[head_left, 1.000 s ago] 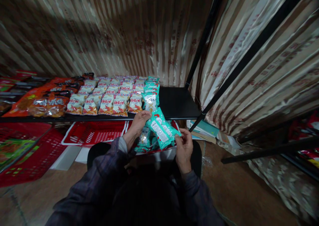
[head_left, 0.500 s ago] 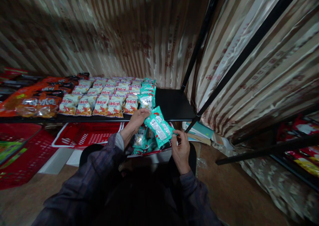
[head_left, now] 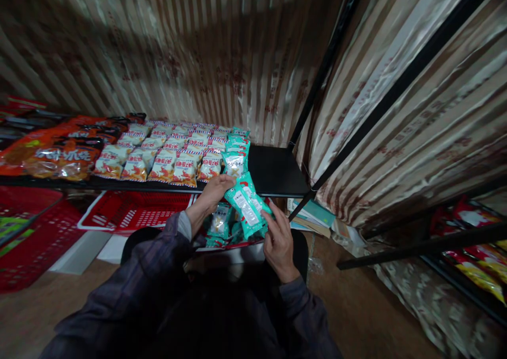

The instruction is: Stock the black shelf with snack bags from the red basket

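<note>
Teal snack packets [head_left: 246,205], overlapping each other, hang over the red basket in front of the shelf. My left hand [head_left: 214,192] pinches their upper left corner. At their lower right edge, the fingers of my right hand [head_left: 279,238] close on the packets. Just behind, a column of teal packets [head_left: 235,162] lies on the black shelf [head_left: 275,170]. To its left stand rows of white packets [head_left: 161,164] with red lettering. More teal packets [head_left: 220,221] lie in the basket beneath my hands.
Orange snack bags [head_left: 63,156] cover the shelf's left part. Red baskets [head_left: 148,210] sit below it. A black post [head_left: 356,132] rises at the shelf's right end, near papers [head_left: 312,212] on the floor. Another rack with red and yellow bags [head_left: 475,243] stands at the far right.
My right hand has moved slightly left and down along the packets' edge. The packets have shifted slightly left and look more bunched together. The camera view has tilted a little.
</note>
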A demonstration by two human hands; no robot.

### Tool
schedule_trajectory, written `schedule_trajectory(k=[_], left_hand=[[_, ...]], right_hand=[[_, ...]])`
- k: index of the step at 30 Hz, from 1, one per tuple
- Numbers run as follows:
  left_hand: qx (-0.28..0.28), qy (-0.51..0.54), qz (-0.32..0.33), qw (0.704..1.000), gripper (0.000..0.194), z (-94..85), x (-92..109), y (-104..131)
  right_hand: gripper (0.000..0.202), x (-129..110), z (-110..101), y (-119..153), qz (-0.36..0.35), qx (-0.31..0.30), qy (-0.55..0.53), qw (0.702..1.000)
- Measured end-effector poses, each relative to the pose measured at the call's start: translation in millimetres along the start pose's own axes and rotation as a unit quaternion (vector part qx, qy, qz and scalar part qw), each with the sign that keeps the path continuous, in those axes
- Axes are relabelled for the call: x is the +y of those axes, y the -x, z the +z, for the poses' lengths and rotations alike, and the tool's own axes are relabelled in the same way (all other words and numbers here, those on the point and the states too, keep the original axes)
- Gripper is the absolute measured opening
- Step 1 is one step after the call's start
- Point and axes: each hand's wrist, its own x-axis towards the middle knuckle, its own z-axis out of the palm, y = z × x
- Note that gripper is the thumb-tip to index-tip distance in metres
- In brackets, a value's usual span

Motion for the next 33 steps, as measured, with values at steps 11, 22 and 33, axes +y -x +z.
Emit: schedule_trajectory(k=[11,22,33], left_hand=[[-0.085,0.126,0.034,0.988,0.036,-17.2,-1.8,12.3],[-0.090,0.199,0.003,0.976,0.039,-23.6,-12.5,23.3],[-0.021,0.053,-0.061,0.996,0.018,-40.9,-16.2,3.0]], right_hand=[[0.039,-17.8,2.8,-4.5,0.234,0.102,-0.191,0.948],[0.028,-21.2,7.4,-7.2,0.180,0.142,-0.081,0.970],[0.055,-15.7,-2.1,-19.7,-0.115,-0.063,0.102,0.986]])
